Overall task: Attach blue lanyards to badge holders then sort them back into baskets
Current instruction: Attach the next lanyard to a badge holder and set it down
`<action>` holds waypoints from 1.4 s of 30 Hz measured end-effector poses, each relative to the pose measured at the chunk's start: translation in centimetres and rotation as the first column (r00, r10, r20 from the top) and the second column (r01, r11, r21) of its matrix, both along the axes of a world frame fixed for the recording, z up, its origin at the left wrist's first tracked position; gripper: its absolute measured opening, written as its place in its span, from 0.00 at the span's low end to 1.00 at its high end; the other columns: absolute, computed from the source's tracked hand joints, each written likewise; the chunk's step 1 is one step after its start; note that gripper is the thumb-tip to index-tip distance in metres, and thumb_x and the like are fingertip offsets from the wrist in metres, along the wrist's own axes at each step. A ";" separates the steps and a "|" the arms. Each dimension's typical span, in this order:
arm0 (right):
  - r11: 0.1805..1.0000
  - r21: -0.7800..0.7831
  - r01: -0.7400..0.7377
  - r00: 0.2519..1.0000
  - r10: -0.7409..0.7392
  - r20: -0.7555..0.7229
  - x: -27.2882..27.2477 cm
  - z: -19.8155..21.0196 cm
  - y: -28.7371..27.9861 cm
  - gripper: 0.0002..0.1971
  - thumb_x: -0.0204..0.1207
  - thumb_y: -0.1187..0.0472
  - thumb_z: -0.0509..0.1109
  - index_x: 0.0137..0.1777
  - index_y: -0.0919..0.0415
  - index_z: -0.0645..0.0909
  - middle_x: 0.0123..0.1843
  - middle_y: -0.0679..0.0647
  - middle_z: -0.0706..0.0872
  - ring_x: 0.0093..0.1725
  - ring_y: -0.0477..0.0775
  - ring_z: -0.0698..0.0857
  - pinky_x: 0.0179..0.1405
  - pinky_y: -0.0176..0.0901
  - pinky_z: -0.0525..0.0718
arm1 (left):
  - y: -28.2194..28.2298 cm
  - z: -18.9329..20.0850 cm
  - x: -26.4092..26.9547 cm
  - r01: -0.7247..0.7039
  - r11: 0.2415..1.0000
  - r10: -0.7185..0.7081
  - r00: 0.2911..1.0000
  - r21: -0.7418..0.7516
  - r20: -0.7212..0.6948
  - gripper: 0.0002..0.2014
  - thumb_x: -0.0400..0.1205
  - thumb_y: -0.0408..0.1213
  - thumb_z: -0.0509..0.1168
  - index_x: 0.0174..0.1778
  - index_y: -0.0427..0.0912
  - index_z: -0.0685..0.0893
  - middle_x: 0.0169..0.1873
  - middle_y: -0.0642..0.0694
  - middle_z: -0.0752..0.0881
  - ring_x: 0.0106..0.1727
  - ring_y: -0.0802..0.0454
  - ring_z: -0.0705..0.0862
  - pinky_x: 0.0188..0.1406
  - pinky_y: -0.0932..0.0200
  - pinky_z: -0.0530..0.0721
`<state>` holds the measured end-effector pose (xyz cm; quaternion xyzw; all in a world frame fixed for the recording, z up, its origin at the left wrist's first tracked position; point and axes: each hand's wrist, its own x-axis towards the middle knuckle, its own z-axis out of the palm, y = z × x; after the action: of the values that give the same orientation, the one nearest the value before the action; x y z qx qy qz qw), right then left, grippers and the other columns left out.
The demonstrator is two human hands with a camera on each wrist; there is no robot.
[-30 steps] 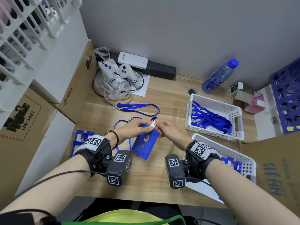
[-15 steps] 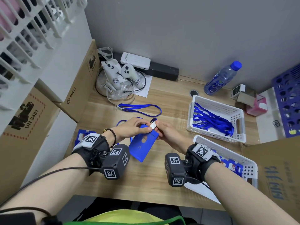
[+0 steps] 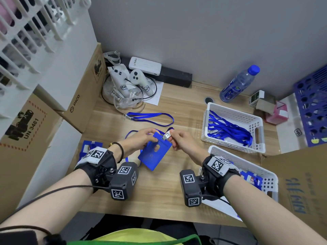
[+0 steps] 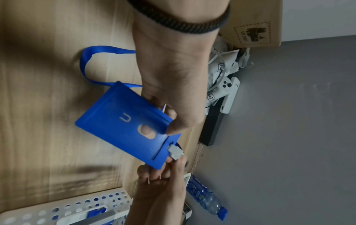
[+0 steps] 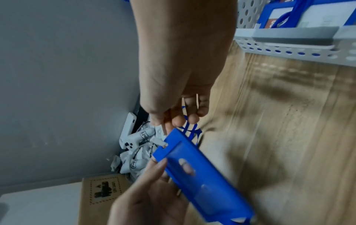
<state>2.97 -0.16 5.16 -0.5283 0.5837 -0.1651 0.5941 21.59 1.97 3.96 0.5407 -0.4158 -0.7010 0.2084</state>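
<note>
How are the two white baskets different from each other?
The far basket holds loose blue lanyards; the near basket holds blue badge holders. The far basket is in full view, while the right hand and its arm hide part of the near basket. Both are white, perforated plastic, on the wooden table.

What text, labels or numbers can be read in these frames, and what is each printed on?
"PICO": side of the brown cardboard box at the desk's left edge.
"UN 3481": battery warning mark on the nearer brown cardboard box.
"U"-shaped mark: face of the blue plastic badge holder held in both hands.
Handwritten tags on the white game controllers: too unclear to read.
Clear water bottle label: too small.
</note>
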 end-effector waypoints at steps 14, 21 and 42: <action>0.994 0.037 -0.100 0.987 0.104 -0.125 -0.9 -2.2 2.0 0.15 0.83 0.60 0.62 0.41 0.67 0.85 0.30 0.54 0.80 0.22 0.48 0.76 0.22 0.32 0.72 | -2.0 3.8 -2.2 -0.090 0.993 0.085 0.994 -0.070 -0.067 0.09 0.78 0.45 0.58 0.41 0.44 0.80 0.24 0.52 0.70 0.25 0.53 0.65 0.24 0.63 0.63; 0.997 0.069 0.035 0.993 -0.042 0.109 -0.8 -0.8 1.5 0.09 0.84 0.63 0.63 0.55 0.62 0.85 0.35 0.51 0.79 0.25 0.49 0.74 0.31 0.37 0.73 | -0.3 0.9 -2.2 -0.051 0.999 0.050 0.993 0.000 0.106 0.10 0.80 0.46 0.69 0.47 0.43 0.83 0.25 0.51 0.73 0.21 0.59 0.70 0.22 0.66 0.65; 0.962 0.270 0.049 0.969 -0.111 0.223 1.8 0.1 0.8 0.16 0.84 0.48 0.59 0.48 0.57 0.84 0.30 0.49 0.71 0.27 0.48 0.68 0.33 0.40 0.73 | 0.7 0.0 -1.2 0.080 0.957 -0.069 0.996 -0.277 0.048 0.12 0.82 0.36 0.68 0.37 0.33 0.89 0.31 0.51 0.84 0.35 0.64 0.78 0.42 0.73 0.72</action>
<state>4.74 0.68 5.28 -0.3973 0.5468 -0.1718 0.7167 20.40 2.68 3.98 0.5032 -0.5343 -0.6323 0.2481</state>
